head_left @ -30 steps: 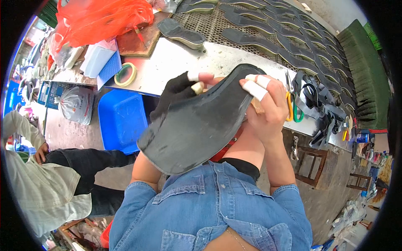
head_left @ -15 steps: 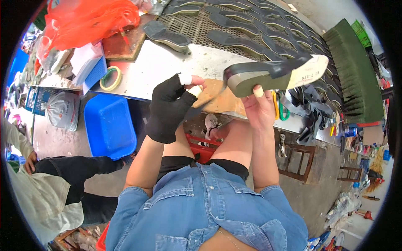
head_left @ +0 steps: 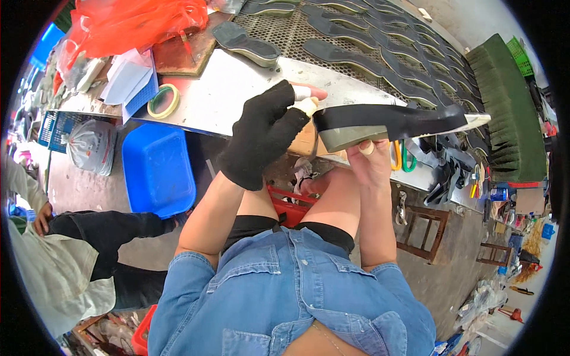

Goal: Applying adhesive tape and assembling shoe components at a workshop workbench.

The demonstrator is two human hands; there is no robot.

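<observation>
My right hand [head_left: 369, 163], bare with tape on its thumb, grips a shoe sole [head_left: 350, 137] from below and holds it up over the table edge. The sole has a raised heel at its left end and a pale toe at its right. A black strip [head_left: 386, 117] runs along the side facing up. My left hand [head_left: 261, 133] wears a black fingerless glove, with tape on its thumb and forefinger. Those two fingers close together at the heel, where the strip begins. The strip's loose end is hidden.
Rows of dark soles [head_left: 344, 56] lie on a perforated board, and one sole [head_left: 246, 44] sits apart. A tape roll [head_left: 163, 101], scissors [head_left: 408, 155] and black scraps [head_left: 448, 175] rest along the table. A blue bin [head_left: 157, 172] stands left, beside a seated person [head_left: 65, 261].
The sole has rolled in my right hand, so its underside shows less and the black strip more. My left hand has moved right and up to the heel. The strip's dangling part is no longer visible.
</observation>
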